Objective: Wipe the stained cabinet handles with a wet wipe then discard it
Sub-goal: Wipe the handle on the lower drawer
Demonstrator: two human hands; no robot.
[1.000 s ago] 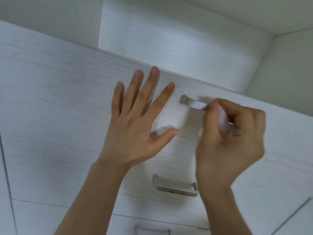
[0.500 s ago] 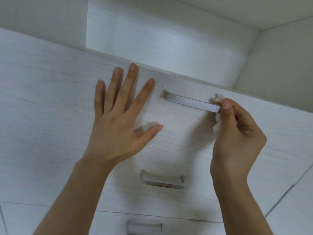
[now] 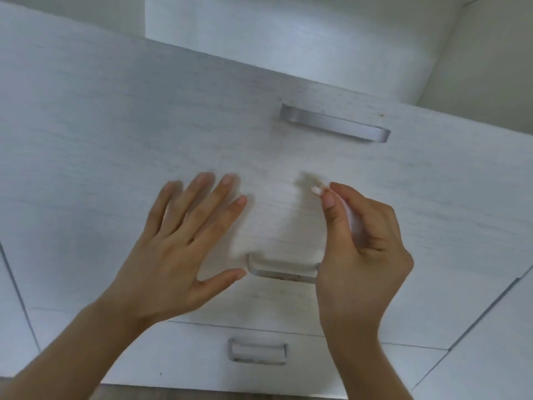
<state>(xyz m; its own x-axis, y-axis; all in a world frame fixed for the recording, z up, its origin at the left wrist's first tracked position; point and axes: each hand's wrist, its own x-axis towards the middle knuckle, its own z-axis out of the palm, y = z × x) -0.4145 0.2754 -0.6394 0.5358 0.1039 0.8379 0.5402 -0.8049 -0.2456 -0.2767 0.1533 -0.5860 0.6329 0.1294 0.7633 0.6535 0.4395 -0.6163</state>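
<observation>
Three handles were visible on the cabinet front [image 3: 115, 134]: top handle [image 3: 334, 124], middle handle [image 3: 281, 271], bottom handle [image 3: 257, 351]. The left hand [image 3: 178, 252], fingers spread and released, lay left of the middle handle. The right hand [image 3: 363, 252] pinched one wipe [image 3: 350, 217] above that handle's right end, well below the top handle.

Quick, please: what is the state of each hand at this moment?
Left hand: open, fingers spread straight, holding nothing.
Right hand: closed, pinching the wet wipe, away from the handles.
</observation>
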